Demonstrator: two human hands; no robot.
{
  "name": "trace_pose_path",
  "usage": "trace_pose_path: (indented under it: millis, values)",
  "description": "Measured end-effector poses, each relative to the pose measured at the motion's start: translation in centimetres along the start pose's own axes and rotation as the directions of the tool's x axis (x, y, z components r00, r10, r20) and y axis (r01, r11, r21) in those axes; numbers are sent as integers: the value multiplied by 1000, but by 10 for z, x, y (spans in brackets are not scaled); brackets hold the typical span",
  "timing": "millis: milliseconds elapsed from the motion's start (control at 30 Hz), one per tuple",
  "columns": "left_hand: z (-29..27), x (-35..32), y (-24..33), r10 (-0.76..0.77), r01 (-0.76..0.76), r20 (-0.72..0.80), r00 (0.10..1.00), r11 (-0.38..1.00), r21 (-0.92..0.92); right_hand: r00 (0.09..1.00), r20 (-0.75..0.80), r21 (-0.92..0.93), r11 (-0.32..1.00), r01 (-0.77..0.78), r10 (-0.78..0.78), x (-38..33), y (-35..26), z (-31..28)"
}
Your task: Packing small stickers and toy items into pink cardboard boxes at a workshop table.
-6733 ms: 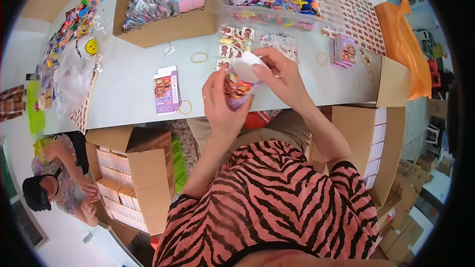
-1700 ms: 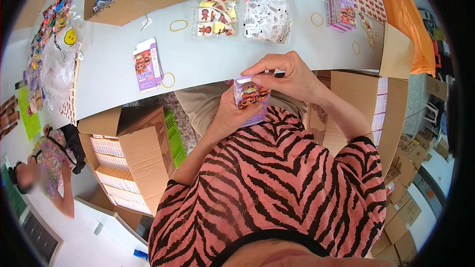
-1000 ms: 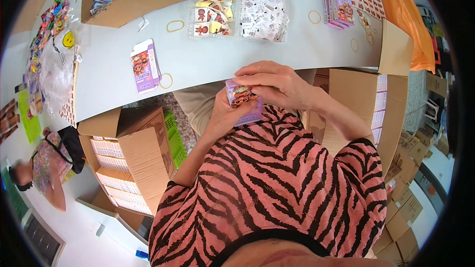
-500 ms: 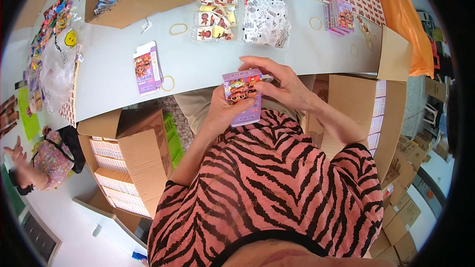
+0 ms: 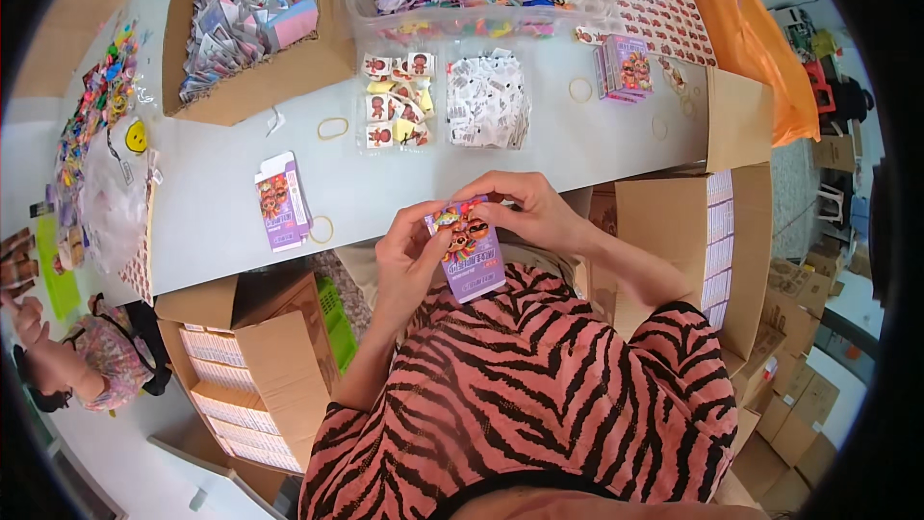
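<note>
A small purple carton [image 5: 474, 270] with cartoon figures on its front is held between my two hands, just above my lap at the table's near edge. My left hand [image 5: 408, 248] grips its left side, thumb on the front and fingers behind. My right hand [image 5: 527, 214] pinches the carton's far right corner, and the fingertips partly cover its far end. Whether that end's flap is fully tucked in I cannot tell. A similar purple carton [image 5: 279, 202] lies on the table to the left, its white end flap raised. Beside it is a rubber band [image 5: 320, 229].
Clear bags of printed stickers [image 5: 397, 101] and white slips [image 5: 487, 101] lie ahead. Behind them stands a bin [image 5: 568, 24] of colourful trinkets; a cardboard box [image 5: 260, 87] of small packets is far left. Stacked purple cartons [image 5: 626, 69] sit right. Filled cardboard boxes [image 5: 279, 366] flank me. Another person [image 5: 106, 347] is at left.
My view has tilted up, showing more of the table's far side. The carton has turned slightly, and both hands have shifted to its far end, where the purple end panel no longer shows.
</note>
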State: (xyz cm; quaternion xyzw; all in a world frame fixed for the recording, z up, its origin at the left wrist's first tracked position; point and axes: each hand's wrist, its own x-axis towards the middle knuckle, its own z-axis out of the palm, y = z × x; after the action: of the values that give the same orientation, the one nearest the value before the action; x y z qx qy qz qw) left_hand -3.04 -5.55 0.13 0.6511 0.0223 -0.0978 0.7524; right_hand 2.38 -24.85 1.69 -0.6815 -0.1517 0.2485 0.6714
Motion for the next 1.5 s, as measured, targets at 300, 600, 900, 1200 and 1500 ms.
trace_pose_path:
  millis: [300,600,900,1200,1500]
  values:
    - [-7,12,-7,-270,243,24,963,820,-519,807,245,-662,515,544,-537,1,-4,-1]
    - [-17,14,12,68,-36,219,973,989,-145,973,36,-436,872,222,-230,3,-26,-2]
    - [-13,16,2,89,-87,106,990,996,-21,939,118,-451,825,340,-323,23,-31,8]
    - [-46,23,12,104,-134,-174,979,976,-172,870,56,-549,712,437,-491,127,-78,-10]
    - [-65,12,3,89,-142,-268,959,972,-186,813,433,-889,-33,457,-389,307,-97,-9]
